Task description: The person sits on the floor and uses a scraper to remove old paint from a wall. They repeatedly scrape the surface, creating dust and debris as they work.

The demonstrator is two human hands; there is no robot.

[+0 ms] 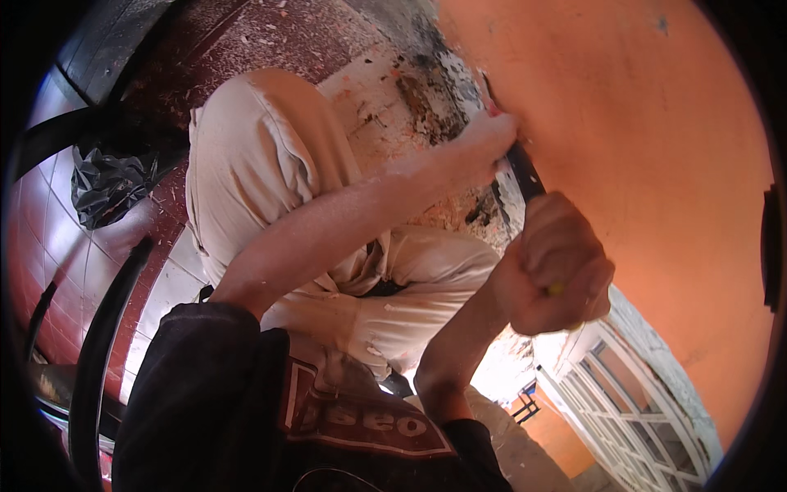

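Note:
My left hand [497, 136] is closed low against an orange-painted wall [633, 135], around a tool that is mostly hidden; a small red part shows by the fingers. My right hand [556, 264], slightly blurred, makes a fist nearer the camera. Something yellow [556, 288], apparently a tool handle, shows between its fingers. A dark straight bar [526, 172] runs along the wall between both hands; which hand's tool it belongs to I cannot tell. Beneath my left forearm, the broken strip at the wall's foot [430, 101] exposes rough, crumbling material.
My bent legs in beige trousers [264, 141] fill the middle. Pale debris dusts the dark red floor [264, 37]. At left lie a crumpled black plastic bag [110, 187] and curved black bars [107, 332]. A white paned frame [639, 406] stands at lower right.

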